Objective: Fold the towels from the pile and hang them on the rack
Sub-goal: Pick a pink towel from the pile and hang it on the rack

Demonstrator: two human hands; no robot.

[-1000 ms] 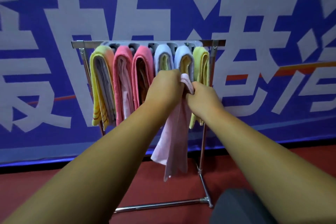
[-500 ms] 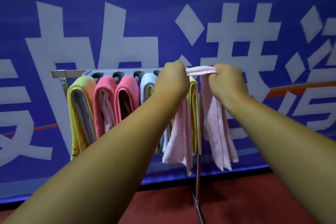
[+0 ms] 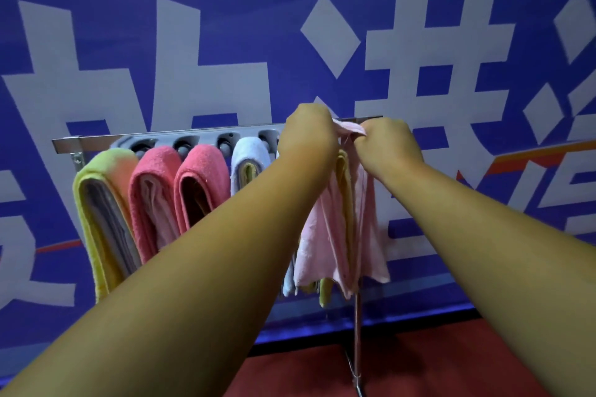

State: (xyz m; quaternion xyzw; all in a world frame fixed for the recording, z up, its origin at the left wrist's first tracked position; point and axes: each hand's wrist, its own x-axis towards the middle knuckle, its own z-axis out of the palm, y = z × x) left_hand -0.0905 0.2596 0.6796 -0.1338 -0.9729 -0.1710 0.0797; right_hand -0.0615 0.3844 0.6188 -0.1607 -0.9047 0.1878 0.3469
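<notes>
A pale pink towel [image 3: 335,235] hangs folded at the right end of the metal rack [image 3: 96,140]. Its top fold lies at rack-bar height between my two hands. My left hand [image 3: 306,135] grips the fold from the left, and my right hand [image 3: 387,145] pinches it from the right. Several folded towels hang on the rack to the left: a yellow-green one [image 3: 100,203], two coral pink ones [image 3: 151,196], and a light blue one [image 3: 248,158]. A yellow towel [image 3: 343,177] is partly hidden behind the pink one.
A blue banner [image 3: 290,10] with large white characters fills the wall behind the rack. The rack's right leg [image 3: 356,348] drops to a red floor [image 3: 419,364].
Both hands lifted the pink towel from chest height up to the rack's top bar, spread its fold apart, then drew closer together over the rack's right end. The view tilted upward.
</notes>
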